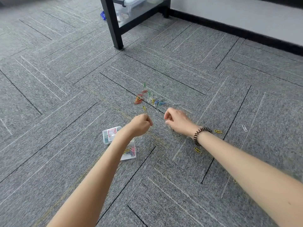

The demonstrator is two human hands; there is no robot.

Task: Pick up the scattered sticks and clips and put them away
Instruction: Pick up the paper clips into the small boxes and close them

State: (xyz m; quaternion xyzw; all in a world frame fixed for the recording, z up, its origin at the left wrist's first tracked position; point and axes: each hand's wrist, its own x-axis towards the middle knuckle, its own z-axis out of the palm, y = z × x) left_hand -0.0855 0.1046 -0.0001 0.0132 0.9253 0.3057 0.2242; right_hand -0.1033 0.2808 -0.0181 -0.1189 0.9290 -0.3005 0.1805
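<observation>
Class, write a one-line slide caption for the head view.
Left hand and right hand near paper clips scattered on grey carpet; clear box nearby.

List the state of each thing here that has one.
left hand: closed in a fist, contents hidden.
right hand: fingers curled, apparently pinching a pale clip.
clip box: open on the carpet, a few clips inside.
clip pile: loose on the carpet, beyond both hands.
storage bin: lid on, under the table frame.

left forearm hid the middle of the clip box, curled left hand and right hand concealed any contents, top edge cropped the storage bin.
</observation>
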